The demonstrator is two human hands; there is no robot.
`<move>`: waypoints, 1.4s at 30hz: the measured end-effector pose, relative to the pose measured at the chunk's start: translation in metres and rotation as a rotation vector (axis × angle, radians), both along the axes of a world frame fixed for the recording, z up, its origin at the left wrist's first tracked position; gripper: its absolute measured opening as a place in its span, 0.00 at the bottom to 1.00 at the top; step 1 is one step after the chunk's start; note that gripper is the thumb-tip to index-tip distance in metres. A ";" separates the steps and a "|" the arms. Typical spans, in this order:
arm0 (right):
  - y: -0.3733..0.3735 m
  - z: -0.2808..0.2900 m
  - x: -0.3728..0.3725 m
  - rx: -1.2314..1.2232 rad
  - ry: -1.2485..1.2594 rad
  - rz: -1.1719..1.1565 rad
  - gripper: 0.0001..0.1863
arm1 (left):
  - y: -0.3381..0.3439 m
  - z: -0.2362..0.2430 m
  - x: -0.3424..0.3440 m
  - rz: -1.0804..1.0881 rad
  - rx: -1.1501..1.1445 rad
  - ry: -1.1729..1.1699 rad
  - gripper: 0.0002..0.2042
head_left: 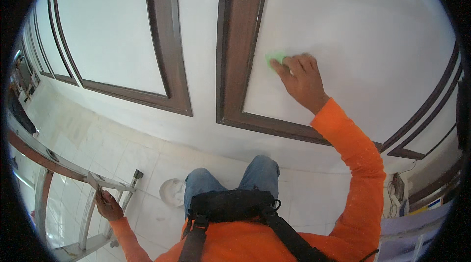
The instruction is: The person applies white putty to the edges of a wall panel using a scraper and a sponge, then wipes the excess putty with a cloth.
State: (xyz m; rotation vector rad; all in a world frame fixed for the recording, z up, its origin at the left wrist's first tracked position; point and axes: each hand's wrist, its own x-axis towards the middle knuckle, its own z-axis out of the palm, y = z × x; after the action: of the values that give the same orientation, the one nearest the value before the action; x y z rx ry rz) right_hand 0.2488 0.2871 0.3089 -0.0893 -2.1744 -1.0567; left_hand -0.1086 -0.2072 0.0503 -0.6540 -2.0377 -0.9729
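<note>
The right grip (303, 78) is closed in a pinch on a pale green pad (274, 58), with the thumb on the near side and the other fingers curled over toward it. Only a narrow gap shows between the thumb and the bent fingers. The pad is thin and a little blurred, and much of it is hidden behind the fingers, so its full shape cannot be told. It lies at the surface of a white wall panel (363, 26), just inside the upright of the dark brown wooden frame (238, 46) and above that frame's lower corner. The orange sleeve (365, 178) behind this grip crosses in front of the frame's bottom rail.

The left grip (109, 206) is well apart from the frame, below it and to its left. Its fingers are folded round the lower end of a flat blade (93, 181), which stands out past them, tilted up and to the left. Whether the blade has a handle inside the fingers cannot be told. Blade and fingers overlap a metal ladder-like stand (88, 220) in the view; whether they touch it is unclear.

Below the frame, a round white bowl (163, 191) with whitish contents sits on the tiled floor (122, 156), beside a knee in blue jeans (260, 174). A second brown frame (162, 31) is on the wall, left of the first.
</note>
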 end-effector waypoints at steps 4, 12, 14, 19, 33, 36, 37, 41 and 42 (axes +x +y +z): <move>0.015 0.012 -0.029 0.089 0.224 0.059 0.18 | -0.005 -0.001 -0.005 0.009 -0.041 0.070 0.16; 0.020 0.003 -0.049 0.035 0.304 0.028 0.19 | -0.023 -0.020 -0.016 0.015 -0.055 -0.056 0.15; 0.022 -0.011 -0.049 -0.048 0.245 0.044 0.19 | -0.022 -0.026 -0.018 0.007 -0.048 -0.062 0.16; 0.019 -0.078 -0.043 -0.180 0.100 0.001 0.19 | -0.009 -0.025 -0.008 -0.005 -0.018 -0.147 0.16; 0.012 -0.012 -0.045 -0.035 0.333 0.028 0.20 | 0.003 -0.028 -0.007 -0.210 0.189 -0.201 0.20; 0.019 -0.022 -0.049 -0.055 0.283 0.053 0.21 | -0.004 -0.042 -0.015 -0.187 0.142 -0.350 0.20; 0.022 -0.032 -0.051 -0.088 0.232 0.039 0.21 | -0.004 -0.041 -0.015 -0.188 0.144 -0.351 0.20; 0.013 -0.098 -0.047 -0.220 0.113 0.043 0.21 | 0.000 -0.042 -0.005 -0.175 0.061 -0.305 0.19; 0.012 -0.116 -0.042 -0.264 0.049 0.045 0.21 | 0.005 -0.042 -0.002 -0.225 0.106 -0.267 0.19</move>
State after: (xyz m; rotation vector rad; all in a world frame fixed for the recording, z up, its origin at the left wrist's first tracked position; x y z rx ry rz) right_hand 0.2066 0.2995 0.1932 -0.1840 -2.2496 -0.7313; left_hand -0.1109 -0.2025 0.0083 -0.7399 -2.1549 -1.3523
